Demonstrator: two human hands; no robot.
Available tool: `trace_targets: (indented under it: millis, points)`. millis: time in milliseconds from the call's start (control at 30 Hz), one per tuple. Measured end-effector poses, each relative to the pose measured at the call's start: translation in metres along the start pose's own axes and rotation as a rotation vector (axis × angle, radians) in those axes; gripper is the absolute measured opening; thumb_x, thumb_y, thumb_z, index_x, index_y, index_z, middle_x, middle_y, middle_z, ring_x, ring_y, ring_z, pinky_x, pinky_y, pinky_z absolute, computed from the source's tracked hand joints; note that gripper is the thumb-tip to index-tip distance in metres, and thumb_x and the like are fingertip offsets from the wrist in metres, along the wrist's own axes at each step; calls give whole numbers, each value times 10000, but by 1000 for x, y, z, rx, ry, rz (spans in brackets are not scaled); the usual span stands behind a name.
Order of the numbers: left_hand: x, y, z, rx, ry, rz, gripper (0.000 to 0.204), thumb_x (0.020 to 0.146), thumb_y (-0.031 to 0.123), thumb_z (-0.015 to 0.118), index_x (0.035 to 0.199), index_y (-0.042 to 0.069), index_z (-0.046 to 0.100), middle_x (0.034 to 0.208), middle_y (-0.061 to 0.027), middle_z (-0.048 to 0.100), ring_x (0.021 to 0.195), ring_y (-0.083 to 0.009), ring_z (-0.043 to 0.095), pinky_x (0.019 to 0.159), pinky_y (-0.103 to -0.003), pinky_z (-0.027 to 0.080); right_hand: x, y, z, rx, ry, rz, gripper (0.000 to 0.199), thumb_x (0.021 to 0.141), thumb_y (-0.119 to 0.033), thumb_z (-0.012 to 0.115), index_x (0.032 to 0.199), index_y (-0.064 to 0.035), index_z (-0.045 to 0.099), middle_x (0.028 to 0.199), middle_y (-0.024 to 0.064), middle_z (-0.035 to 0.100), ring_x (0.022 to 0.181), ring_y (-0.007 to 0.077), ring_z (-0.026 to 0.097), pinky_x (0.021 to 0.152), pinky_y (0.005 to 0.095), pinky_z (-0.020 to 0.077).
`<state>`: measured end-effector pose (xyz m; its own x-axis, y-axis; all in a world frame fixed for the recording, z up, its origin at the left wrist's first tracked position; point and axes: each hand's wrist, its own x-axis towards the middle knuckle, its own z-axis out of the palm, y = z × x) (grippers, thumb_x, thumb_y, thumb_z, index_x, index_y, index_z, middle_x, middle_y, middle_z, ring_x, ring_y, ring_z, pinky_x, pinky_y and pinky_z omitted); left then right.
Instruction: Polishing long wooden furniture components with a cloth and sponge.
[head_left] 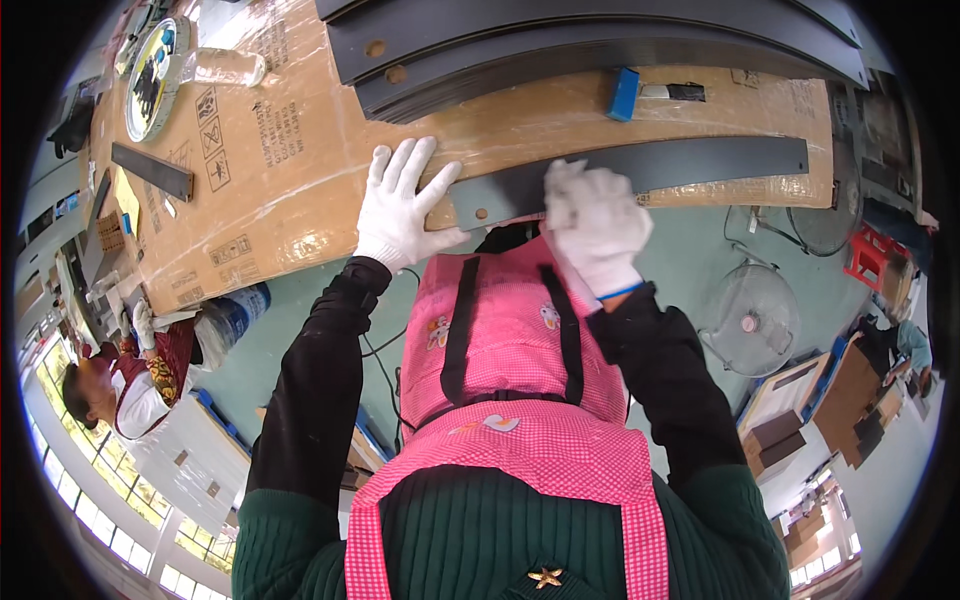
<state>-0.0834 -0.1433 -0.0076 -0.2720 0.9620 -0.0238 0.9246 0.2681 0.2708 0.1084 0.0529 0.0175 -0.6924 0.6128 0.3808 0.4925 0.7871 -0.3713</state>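
Observation:
A long dark grey board (700,165) with a hole near each end lies along the near edge of the cardboard-covered table. My left hand (405,205), in a white glove, is open with its fingers spread on the cardboard, its thumb close to the board's left end. Over the middle of the board is my right hand (597,215), also gloved in white and slightly blurred. Its fingers are curled closed against the board's surface; what they hold, if anything, is hidden.
Stacked dark boards (580,50) stand at the far side, near a blue block (622,95). Leftward are a short dark strip (152,172), a round tray (150,80) of small parts and a clear bottle (225,67). Floor fan (750,320) right; another person (130,390) left.

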Motion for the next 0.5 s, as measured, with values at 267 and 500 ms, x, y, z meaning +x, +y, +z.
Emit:
trace_targets:
  millis: [267, 500]
  points:
    - [-1, -3, -11, -29, -73, 8, 1129, 619, 625, 896, 1549, 113, 512, 1642, -223, 415, 1537, -439, 359, 1266, -648, 242, -29, -22, 24, 226, -332, -177, 275, 820, -236, 666, 1092, -201, 679, 944, 28, 641, 866, 296, 646, 656, 503, 523]
    - [26, 29, -44, -234, 94, 74, 864, 815, 443, 837, 1502, 15, 532, 1521, -235, 556, 1415, -420, 517, 1223, -561, 355, 11, 147, -49, -286, -129, 341, 202, 949, -313, 697, 1022, -126, 724, 1012, 174, 703, 934, 374, 692, 857, 529, 560]
